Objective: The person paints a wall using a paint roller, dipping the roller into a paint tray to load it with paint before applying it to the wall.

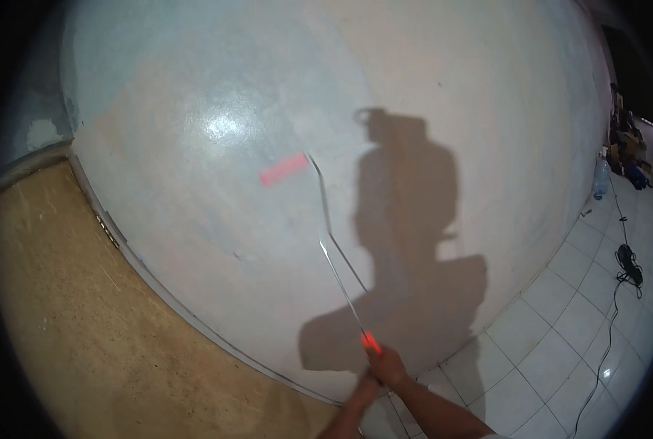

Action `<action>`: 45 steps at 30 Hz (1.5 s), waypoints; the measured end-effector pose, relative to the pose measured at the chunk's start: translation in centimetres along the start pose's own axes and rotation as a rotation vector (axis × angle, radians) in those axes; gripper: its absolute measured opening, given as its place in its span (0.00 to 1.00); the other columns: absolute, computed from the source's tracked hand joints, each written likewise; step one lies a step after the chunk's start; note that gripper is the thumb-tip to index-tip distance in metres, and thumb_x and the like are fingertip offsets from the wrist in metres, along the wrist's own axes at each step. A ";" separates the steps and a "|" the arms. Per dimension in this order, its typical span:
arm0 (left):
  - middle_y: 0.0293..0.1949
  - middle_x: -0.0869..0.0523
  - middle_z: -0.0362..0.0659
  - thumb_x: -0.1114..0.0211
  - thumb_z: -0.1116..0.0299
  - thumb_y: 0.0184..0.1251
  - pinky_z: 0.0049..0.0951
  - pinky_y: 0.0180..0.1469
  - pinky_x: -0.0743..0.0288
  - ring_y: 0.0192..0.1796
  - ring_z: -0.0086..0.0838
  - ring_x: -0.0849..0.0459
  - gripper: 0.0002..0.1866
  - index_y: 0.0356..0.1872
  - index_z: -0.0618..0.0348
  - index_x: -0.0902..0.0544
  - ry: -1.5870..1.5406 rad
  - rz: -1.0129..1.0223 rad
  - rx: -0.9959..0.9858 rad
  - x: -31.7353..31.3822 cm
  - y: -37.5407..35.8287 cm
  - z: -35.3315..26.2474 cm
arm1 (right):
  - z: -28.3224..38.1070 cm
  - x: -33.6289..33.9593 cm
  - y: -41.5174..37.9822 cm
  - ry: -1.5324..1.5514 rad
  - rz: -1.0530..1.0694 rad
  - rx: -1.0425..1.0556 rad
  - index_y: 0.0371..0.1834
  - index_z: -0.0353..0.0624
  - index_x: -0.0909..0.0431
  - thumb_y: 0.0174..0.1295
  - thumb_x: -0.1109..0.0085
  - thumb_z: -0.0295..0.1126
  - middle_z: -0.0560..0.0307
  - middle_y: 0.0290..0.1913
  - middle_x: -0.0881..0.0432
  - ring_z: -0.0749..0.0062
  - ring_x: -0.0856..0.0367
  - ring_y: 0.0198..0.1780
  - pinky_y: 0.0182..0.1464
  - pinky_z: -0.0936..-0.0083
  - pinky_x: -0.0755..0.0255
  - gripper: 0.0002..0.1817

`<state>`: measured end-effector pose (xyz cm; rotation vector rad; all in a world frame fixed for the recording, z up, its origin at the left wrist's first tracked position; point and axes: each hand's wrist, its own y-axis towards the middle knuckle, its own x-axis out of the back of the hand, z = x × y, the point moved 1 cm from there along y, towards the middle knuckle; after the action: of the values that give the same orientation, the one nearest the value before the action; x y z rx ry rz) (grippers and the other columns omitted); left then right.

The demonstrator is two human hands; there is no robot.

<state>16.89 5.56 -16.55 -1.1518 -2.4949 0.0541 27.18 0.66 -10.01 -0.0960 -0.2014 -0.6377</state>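
Note:
A paint roller (283, 170) with a pinkish-red cover, slightly blurred, is up against the pale wall (216, 197), near a shiny patch. Its thin bent metal rod runs down to an orange-red handle (371, 342). My right hand (389, 367) is wrapped around that handle. Just below, my left hand (369, 388) is closed at the lower end of the handle, partly hidden by the right hand and wrist. The roller's shadow falls beside the rod on the wall.
A brown, rough surface (121, 322) lies at left beyond the wall's edge strip. White floor tiles (553, 351) spread at right, with a black cable (628, 267) across them. A clear plastic bottle (601, 177) and piled items (628, 150) stand farther back.

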 end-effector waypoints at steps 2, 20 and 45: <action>0.37 0.25 0.41 0.60 0.59 0.70 0.29 0.44 0.33 0.39 0.27 0.28 0.18 0.47 0.62 0.29 -0.195 -0.092 -0.050 2.7 2.4 -9.2 | 5.7 1.4 4.9 0.022 -0.015 0.200 0.37 0.35 0.24 0.63 0.59 0.59 0.34 0.37 0.21 0.37 0.25 0.44 0.45 0.56 0.30 0.32; 0.52 0.27 0.47 0.61 0.59 0.73 0.34 0.61 0.39 0.57 0.32 0.31 0.21 0.57 0.64 0.35 -0.195 0.058 -0.114 -8.8 5.8 -9.1 | 0.5 12.1 5.0 0.019 0.010 0.096 0.34 0.34 0.23 0.63 0.55 0.57 0.43 0.29 0.20 0.53 0.21 0.33 0.40 0.64 0.28 0.30; 0.62 0.35 0.52 0.58 0.61 0.70 0.37 0.65 0.45 0.63 0.38 0.37 0.24 0.64 0.62 0.41 -0.035 -0.001 -0.132 -9.0 8.1 4.4 | -11.9 5.7 -1.8 -0.251 0.152 -0.229 0.47 0.39 0.24 0.63 0.61 0.61 0.34 0.46 0.22 0.43 0.25 0.52 0.54 0.59 0.31 0.34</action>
<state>26.39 4.84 -25.18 -1.2108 -2.5627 -0.0931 32.42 -5.87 -20.39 -0.4098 -0.3591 -0.4940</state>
